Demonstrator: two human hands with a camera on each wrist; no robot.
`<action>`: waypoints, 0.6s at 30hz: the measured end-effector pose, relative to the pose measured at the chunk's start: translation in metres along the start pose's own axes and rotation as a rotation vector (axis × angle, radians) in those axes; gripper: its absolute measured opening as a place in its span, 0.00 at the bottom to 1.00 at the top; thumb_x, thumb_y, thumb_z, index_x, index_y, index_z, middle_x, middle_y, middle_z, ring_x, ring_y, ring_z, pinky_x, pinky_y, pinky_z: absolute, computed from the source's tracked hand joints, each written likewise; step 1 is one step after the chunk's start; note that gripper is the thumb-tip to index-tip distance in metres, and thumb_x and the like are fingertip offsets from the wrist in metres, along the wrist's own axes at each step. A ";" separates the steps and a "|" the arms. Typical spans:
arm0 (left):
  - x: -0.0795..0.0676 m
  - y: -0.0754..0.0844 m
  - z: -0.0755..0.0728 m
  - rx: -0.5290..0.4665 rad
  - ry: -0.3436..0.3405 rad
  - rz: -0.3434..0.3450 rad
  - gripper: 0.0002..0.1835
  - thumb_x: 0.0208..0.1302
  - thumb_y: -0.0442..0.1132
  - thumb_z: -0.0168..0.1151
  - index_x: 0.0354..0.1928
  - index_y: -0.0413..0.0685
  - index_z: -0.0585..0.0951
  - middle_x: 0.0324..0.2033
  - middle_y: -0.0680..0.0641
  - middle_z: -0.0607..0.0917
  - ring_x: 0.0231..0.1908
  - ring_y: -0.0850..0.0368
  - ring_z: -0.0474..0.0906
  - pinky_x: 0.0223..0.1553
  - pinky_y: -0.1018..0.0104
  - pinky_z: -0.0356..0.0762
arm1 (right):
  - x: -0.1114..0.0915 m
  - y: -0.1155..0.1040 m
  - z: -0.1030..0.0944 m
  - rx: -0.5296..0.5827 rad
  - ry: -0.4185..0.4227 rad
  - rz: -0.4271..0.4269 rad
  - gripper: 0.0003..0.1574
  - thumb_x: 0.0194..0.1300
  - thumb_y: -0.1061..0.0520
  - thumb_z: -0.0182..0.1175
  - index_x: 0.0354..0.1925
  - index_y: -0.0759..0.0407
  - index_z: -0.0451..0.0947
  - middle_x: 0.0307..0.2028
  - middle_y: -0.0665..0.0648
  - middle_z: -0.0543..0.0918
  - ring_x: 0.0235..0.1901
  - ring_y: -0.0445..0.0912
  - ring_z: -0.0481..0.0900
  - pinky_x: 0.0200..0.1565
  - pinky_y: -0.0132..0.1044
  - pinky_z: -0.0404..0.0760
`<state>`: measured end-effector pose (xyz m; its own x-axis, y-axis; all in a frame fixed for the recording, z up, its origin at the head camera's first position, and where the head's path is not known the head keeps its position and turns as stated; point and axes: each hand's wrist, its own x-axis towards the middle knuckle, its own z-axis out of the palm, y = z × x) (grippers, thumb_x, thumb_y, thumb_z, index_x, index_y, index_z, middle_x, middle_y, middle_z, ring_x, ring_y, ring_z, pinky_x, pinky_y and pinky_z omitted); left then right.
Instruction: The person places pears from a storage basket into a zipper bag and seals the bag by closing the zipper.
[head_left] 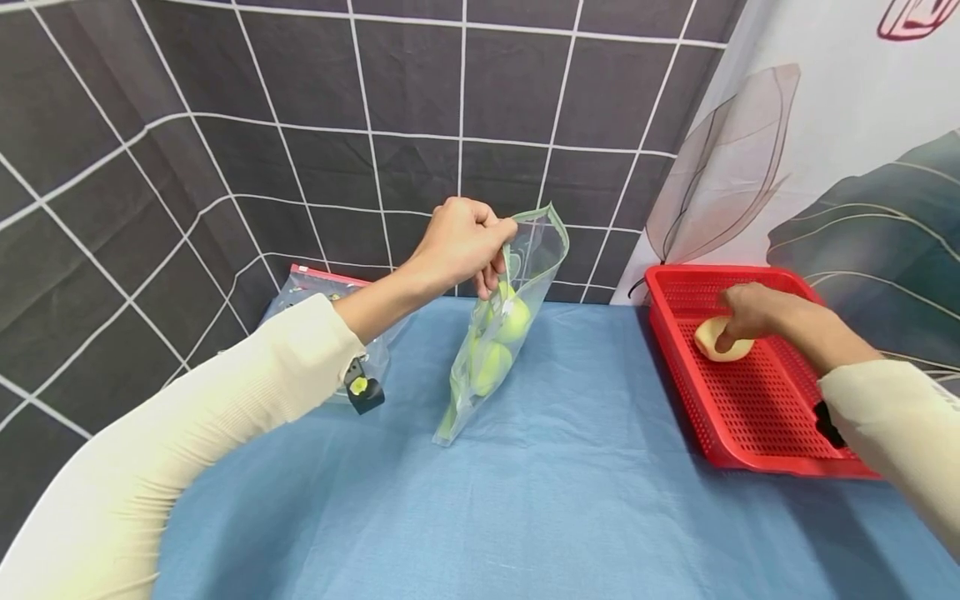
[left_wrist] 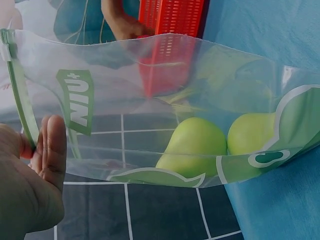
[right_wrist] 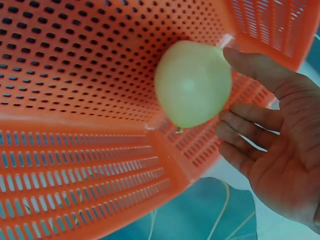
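My left hand [head_left: 468, 242] pinches the upper edge of a clear zip bag [head_left: 547, 237] with green trim, which hangs tilted over the cloth. Inside its lower part lie two green pears [left_wrist: 195, 145], side by side in the left wrist view. My right hand [head_left: 765, 317] reaches into a red plastic basket [head_left: 798, 400]. There its thumb and fingertips are right at the edge of a pale yellow pear-like fruit [right_wrist: 192, 85] with a short stem, the fingers loosely bent and not wrapped round it.
Another clear bag [head_left: 382, 350] with a red zip strip lies at the back left, partly behind my left arm. Blue cloth [head_left: 525, 500] covers the table. Dark tiled fabric [head_left: 412, 83] hangs behind it, and a white leaf-patterned curtain [head_left: 720, 192] is behind the basket.
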<state>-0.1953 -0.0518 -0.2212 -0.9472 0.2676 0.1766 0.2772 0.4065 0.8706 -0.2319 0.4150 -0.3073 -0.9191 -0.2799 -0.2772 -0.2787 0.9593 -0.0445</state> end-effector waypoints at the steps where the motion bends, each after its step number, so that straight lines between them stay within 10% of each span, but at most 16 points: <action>1: 0.000 0.000 0.000 0.002 0.002 0.000 0.19 0.77 0.38 0.56 0.25 0.41 0.85 0.23 0.37 0.90 0.13 0.49 0.85 0.25 0.50 0.94 | 0.003 0.005 0.004 -0.003 0.002 0.000 0.39 0.50 0.56 0.84 0.49 0.81 0.79 0.40 0.71 0.87 0.39 0.60 0.82 0.42 0.52 0.87; 11: 0.000 0.001 0.000 0.014 0.011 0.004 0.19 0.77 0.38 0.56 0.26 0.40 0.86 0.21 0.42 0.89 0.13 0.49 0.85 0.24 0.52 0.92 | 0.064 0.107 0.070 -0.105 0.072 0.015 0.35 0.35 0.44 0.89 0.34 0.57 0.80 0.33 0.58 0.81 0.37 0.56 0.77 0.39 0.46 0.78; 18: -0.001 0.000 0.000 0.016 0.010 -0.005 0.19 0.78 0.38 0.56 0.28 0.37 0.87 0.23 0.37 0.90 0.13 0.49 0.85 0.24 0.52 0.92 | 0.038 0.062 0.050 -0.113 0.027 0.074 0.30 0.41 0.49 0.87 0.33 0.60 0.79 0.32 0.62 0.81 0.39 0.60 0.77 0.44 0.54 0.82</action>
<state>-0.1948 -0.0519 -0.2213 -0.9502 0.2566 0.1766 0.2745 0.4221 0.8640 -0.2702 0.4656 -0.3689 -0.9453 -0.2105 -0.2493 -0.2376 0.9677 0.0838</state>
